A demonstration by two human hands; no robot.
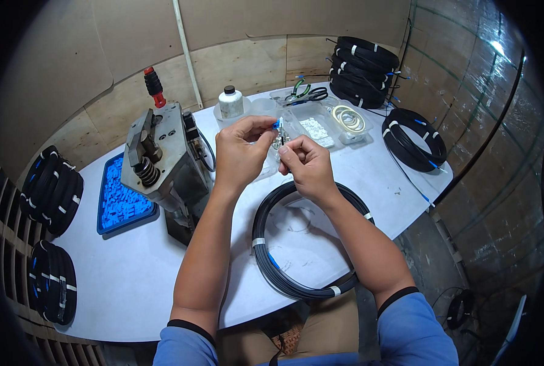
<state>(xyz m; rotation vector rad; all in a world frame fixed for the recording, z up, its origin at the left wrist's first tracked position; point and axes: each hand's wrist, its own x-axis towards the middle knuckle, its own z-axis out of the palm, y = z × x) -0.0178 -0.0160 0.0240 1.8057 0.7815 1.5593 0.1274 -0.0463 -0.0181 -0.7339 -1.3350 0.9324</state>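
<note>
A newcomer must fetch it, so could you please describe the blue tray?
On the white table, find the bulky metal machine. Just left of it lies a rectangular blue tray, set apart from the black coils further left by its fill of small blue pieces.

Small blue connector [277, 124] just above upright black cable end [282, 141]

The right forearm [366, 244] hides part of the coil [260, 222]; beyond the coil, left fingertips [268, 122] partly cover a blue piece [277, 124]; nearer, sleeves [189, 346] are cut off.
</note>
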